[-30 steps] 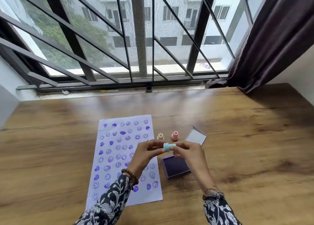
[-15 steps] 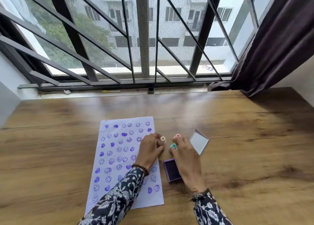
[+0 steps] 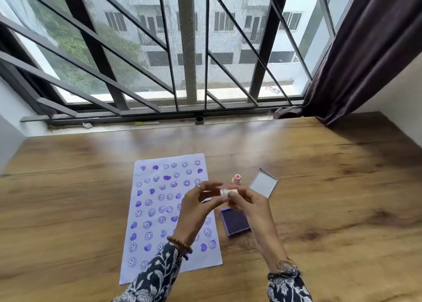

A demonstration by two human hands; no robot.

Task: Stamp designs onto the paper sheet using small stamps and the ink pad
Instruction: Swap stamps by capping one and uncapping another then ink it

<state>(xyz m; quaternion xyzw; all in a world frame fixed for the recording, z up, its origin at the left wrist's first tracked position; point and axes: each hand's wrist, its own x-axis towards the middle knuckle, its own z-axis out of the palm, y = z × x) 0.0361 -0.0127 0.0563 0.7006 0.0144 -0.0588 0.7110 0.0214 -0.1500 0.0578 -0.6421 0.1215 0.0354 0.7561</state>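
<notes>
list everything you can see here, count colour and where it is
white paper sheet: 1, covered in purple smiley and heart prints, on the table left of centre
open purple ink pad: 1, on the table right of the sheet
clear ink pad lid: 1, tilted up beyond the pad
pink small stamp: 1, upright beyond the hands
pale cream small stamp: 1, held sideways between both hands
wooden table: 1, brown
dark purple curtain: 1, upper right
left hand: ring, bead bracelet
right hand: on the cream stamp
</notes>
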